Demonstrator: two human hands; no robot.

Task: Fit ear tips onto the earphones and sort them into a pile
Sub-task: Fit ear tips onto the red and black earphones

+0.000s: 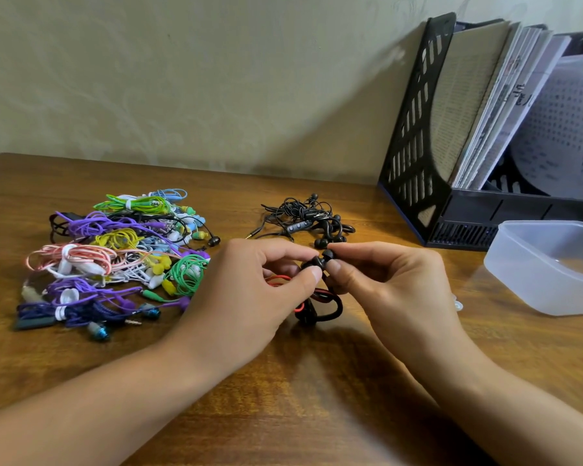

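My left hand (249, 284) pinches the body of a black earphone (312, 265) with a red-and-black cable (320, 304) and ear hook hanging beneath it. My right hand (381, 277) pinches a black ear tip (328, 254) at the earphone's end, thumb and forefinger closed on it. Both hands meet above the wooden table (283, 381). A pile of black earphones (308, 220) lies just behind my hands. A bigger heap of coloured earphones (115, 257) with bundled cables lies to the left.
A translucent plastic container (549, 264) sits at the right, close to my right wrist. A black file rack (424, 136) holding papers and booklets stands at the back right against the wall. A small clear ear tip (457, 306) lies beside the container.
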